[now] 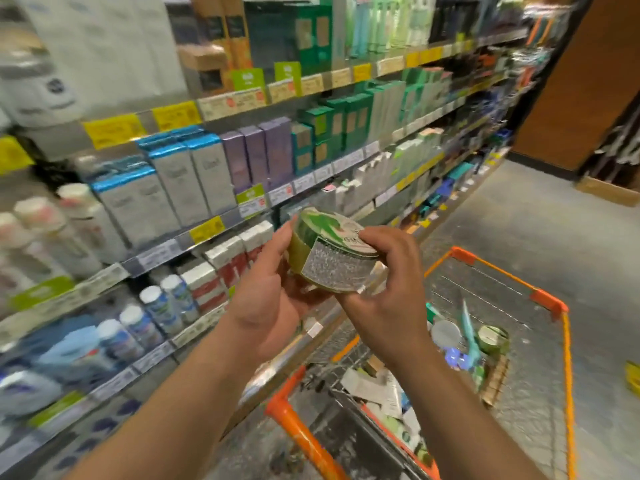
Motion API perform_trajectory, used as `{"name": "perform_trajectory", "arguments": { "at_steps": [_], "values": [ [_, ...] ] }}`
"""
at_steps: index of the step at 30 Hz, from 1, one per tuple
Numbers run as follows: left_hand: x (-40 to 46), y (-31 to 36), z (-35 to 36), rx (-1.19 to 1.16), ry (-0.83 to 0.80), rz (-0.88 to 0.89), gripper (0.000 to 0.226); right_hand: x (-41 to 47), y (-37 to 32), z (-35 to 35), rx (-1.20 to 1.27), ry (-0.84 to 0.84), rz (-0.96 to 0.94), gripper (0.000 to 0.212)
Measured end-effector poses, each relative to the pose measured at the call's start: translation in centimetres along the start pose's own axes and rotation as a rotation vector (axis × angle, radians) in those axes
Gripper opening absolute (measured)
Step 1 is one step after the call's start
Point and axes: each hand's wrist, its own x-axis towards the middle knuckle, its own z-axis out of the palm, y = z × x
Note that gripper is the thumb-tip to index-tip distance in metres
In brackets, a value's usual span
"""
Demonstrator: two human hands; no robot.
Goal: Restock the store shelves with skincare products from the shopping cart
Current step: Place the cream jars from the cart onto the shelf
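Note:
I hold a round green jar [332, 252] with a leaf-printed lid and a silvery label at chest height, tilted toward me. My left hand [273, 289] cups its left side and underside. My right hand [388, 289] grips its right edge, thumb on the lid. Below on the right stands the orange-rimmed shopping cart [550, 303], holding a second green jar [493, 339], tubes and white boxes. The store shelves [214, 233] run along my left, packed with boxed and bottled skincare.
Shelf edges carry yellow and white price tags [176, 116]. White bottles [52, 230] fill the left shelf end, blue-capped jars [162, 306] sit lower. The grey aisle floor [554, 220] stretches right toward a wooden wall panel [581, 81]. The picture is motion-blurred.

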Motion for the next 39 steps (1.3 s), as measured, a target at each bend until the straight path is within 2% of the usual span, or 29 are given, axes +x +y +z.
{"name": "perform_trajectory", "arguments": {
  "at_steps": [5,9,13,17,20,22,24,30,34,39],
  "values": [
    [-2.0,4.2,-4.5,-0.018,0.032,0.141,0.061,1.2,-3.6,5.4,0.059,-0.084,-0.085,0.073],
    [-3.3,7.0,-8.4,0.065,0.033,0.241,0.076,1.8,-6.5,9.2,0.100,-0.134,-0.113,0.067],
    [-5.6,10.7,-13.6,0.136,-0.008,0.335,0.080,1.9,-10.2,14.7,0.174,-0.184,-0.157,0.069],
    [-8.1,14.4,-18.7,0.118,-0.001,0.405,0.101,2.0,-14.2,20.5,0.234,-0.235,-0.222,0.069],
    [-9.8,17.2,-21.9,0.125,0.040,0.460,0.101,2.2,-16.9,24.3,0.266,-0.270,-0.251,0.072],
    [-10.5,18.9,-23.5,0.158,0.071,0.498,0.101,2.4,-18.5,26.5,0.305,-0.284,-0.271,0.067],
    [-11.1,20.3,-25.1,0.168,0.117,0.530,0.092,2.6,-19.8,28.3,0.357,-0.297,-0.288,0.062],
    [-12.2,23.3,-27.8,0.124,0.215,0.551,0.071,4.3,-22.2,32.4,0.413,-0.372,-0.325,0.063],
    [-12.3,25.2,-28.9,0.099,0.281,0.598,0.068,6.0,-22.5,35.0,0.466,-0.439,-0.395,0.070],
    [-13.0,27.6,-29.7,0.140,0.323,0.668,0.076,8.1,-23.2,38.1,0.562,-0.541,-0.496,0.082]
  ]
}}
